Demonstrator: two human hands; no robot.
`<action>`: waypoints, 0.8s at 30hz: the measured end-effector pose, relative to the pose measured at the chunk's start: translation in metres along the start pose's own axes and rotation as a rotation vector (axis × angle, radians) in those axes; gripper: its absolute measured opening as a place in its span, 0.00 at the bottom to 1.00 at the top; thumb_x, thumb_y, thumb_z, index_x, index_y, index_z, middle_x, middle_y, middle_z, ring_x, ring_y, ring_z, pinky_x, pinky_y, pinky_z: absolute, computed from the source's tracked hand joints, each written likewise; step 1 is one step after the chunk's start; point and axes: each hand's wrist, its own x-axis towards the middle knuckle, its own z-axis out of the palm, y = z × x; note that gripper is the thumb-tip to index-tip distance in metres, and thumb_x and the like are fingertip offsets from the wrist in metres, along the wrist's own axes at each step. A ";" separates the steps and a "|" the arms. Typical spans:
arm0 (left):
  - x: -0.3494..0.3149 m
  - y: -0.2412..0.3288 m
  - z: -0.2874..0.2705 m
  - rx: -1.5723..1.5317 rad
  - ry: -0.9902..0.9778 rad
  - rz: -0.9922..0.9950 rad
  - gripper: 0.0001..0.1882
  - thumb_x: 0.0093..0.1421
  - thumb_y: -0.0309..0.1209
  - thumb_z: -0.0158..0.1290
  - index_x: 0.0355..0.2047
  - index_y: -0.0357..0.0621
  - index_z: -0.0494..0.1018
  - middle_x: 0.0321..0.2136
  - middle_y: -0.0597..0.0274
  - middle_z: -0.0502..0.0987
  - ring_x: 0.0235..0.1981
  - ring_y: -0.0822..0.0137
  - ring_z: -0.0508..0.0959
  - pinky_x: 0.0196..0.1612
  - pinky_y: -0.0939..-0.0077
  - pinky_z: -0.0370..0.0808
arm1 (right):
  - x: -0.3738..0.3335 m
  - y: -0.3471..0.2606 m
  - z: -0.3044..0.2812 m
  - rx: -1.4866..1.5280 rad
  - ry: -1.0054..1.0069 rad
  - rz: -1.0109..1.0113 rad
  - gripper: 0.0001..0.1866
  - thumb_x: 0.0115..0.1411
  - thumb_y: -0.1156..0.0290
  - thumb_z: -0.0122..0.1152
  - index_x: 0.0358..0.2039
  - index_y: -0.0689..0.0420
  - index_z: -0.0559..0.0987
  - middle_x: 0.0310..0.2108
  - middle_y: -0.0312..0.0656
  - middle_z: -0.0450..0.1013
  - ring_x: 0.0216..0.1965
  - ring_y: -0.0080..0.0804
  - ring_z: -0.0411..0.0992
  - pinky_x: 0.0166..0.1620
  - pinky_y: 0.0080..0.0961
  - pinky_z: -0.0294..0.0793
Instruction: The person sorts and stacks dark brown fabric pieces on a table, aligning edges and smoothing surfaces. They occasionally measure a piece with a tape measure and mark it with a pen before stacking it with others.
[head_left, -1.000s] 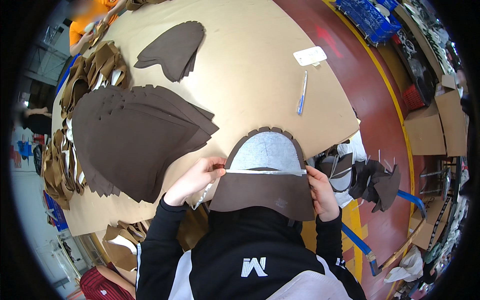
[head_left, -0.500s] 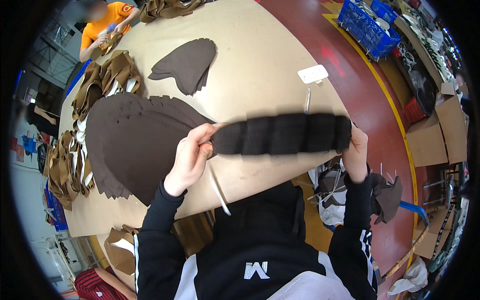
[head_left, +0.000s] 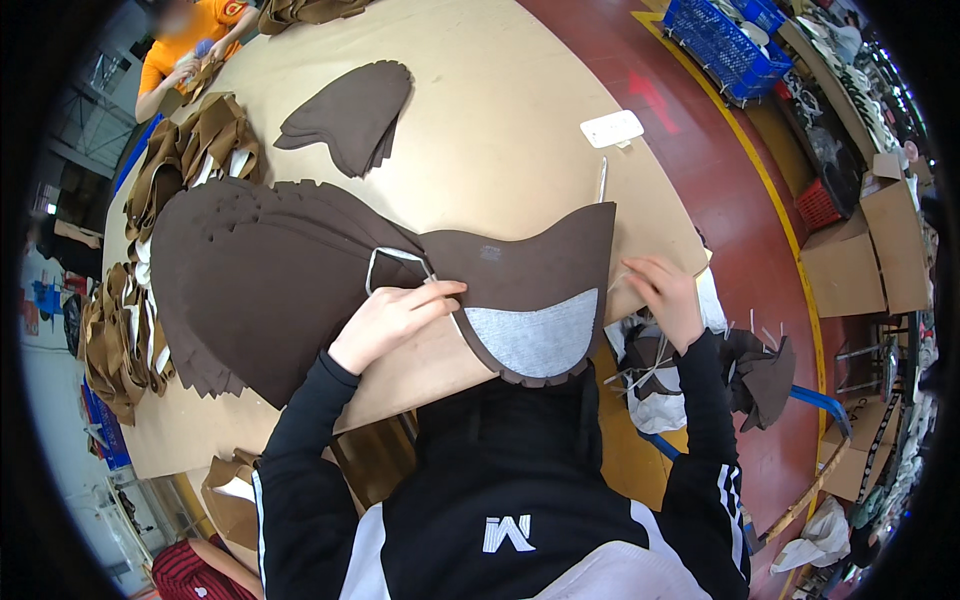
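A dark brown curved panel (head_left: 520, 252) with a grey patch (head_left: 540, 335) on its lower part lies at the near table edge, its notched bottom rim overhanging. My left hand (head_left: 395, 322) is closed in a pinch at the panel's left edge. From its fingers a narrow white strip (head_left: 374, 264) loops up over the brown pieces behind. My right hand (head_left: 665, 295) hovers near the table corner, just right of the panel and apart from it, fingers spread. To the left spreads a fanned stack of brown panels (head_left: 260, 270).
A smaller brown stack (head_left: 350, 115) lies farther back, near a white card (head_left: 611, 129) and a pen (head_left: 603, 180). Tan pieces (head_left: 190, 150) heap along the left edge. A person in an orange shirt (head_left: 190, 45) works at the far left. Brown pieces (head_left: 755, 375) hang beside me at right.
The dark panel, held edge-on between both hands before, now lies flat with its grey patch up. My right hand has let go and moved left and down. The white strip now loops at my left hand.
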 end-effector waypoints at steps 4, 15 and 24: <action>-0.003 -0.002 0.010 -0.127 0.192 -0.276 0.08 0.55 0.20 0.58 0.37 0.40 0.77 0.48 0.61 0.77 0.35 0.58 0.82 0.37 0.71 0.80 | 0.012 0.005 -0.002 -0.036 -0.113 0.228 0.10 0.58 0.63 0.66 0.34 0.57 0.83 0.30 0.45 0.77 0.31 0.44 0.77 0.35 0.36 0.73; -0.005 -0.003 0.001 -0.235 0.247 -0.709 0.12 0.54 0.24 0.63 0.40 0.39 0.81 0.24 0.59 0.81 0.21 0.71 0.76 0.28 0.76 0.73 | 0.043 -0.016 -0.006 -0.279 -0.003 0.422 0.18 0.56 0.52 0.66 0.29 0.56 0.84 0.26 0.48 0.78 0.30 0.48 0.77 0.34 0.40 0.74; 0.026 0.021 -0.035 -0.302 0.173 -0.634 0.17 0.57 0.26 0.62 0.47 0.39 0.77 0.45 0.57 0.78 0.34 0.63 0.81 0.38 0.72 0.77 | 0.054 -0.043 -0.053 0.507 -0.292 0.564 0.21 0.64 0.56 0.63 0.23 0.62 0.81 0.14 0.27 0.60 0.19 0.13 0.57 0.23 0.19 0.53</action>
